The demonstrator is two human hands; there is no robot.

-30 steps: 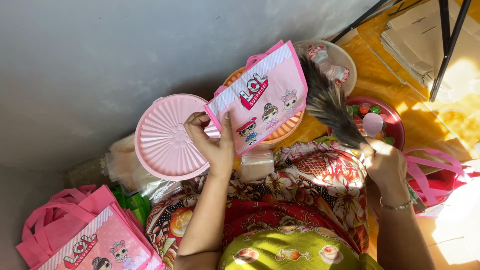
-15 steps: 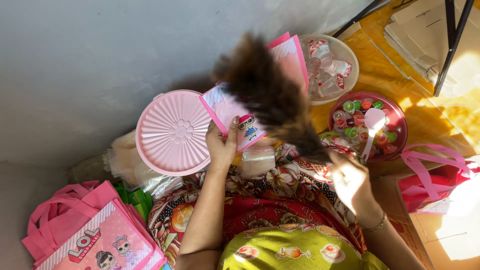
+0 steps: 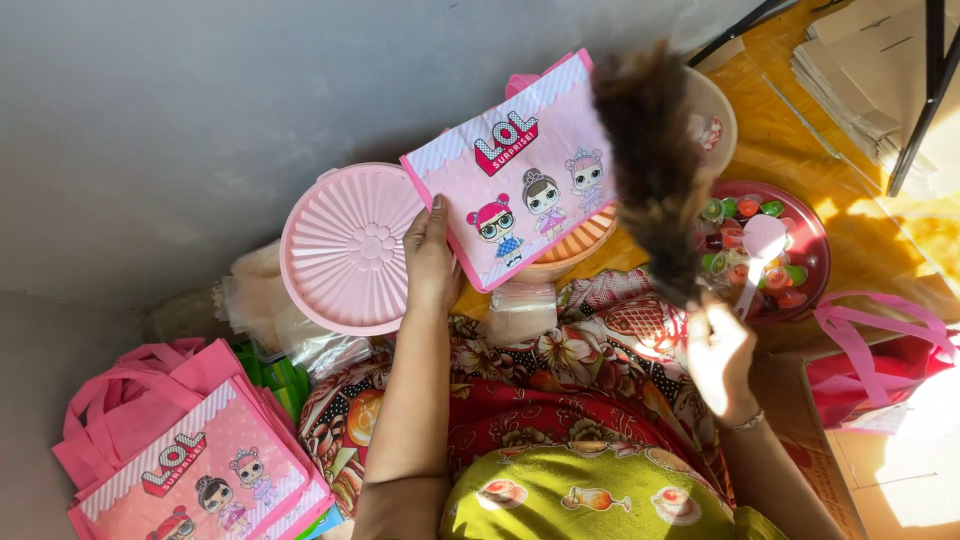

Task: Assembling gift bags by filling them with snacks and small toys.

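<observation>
My left hand (image 3: 430,255) grips the lower left corner of a pink cartoon-print gift bag (image 3: 520,170), held up flat in front of me. My right hand (image 3: 718,358) holds the handle of a brown feather duster (image 3: 650,165), whose blurred plume stands upright just to the right of the bag, over its right edge. A round pink ribbed lid (image 3: 345,245) lies to the left of my left hand. My lap is covered by floral cloth.
A stack of matching pink bags (image 3: 190,455) lies at lower left. A red bowl of small coloured sweets (image 3: 815,245) and a tan bowl (image 3: 722,110) sit at right. An orange-lidded container (image 3: 570,248) sits under the bag. Cardboard sheets (image 3: 860,70), another pink bag (image 3: 880,360) at right.
The duster swung from the right side across the bag and now stands upright at the bag's right edge. The bag, covered half a second ago, shows its face again.
</observation>
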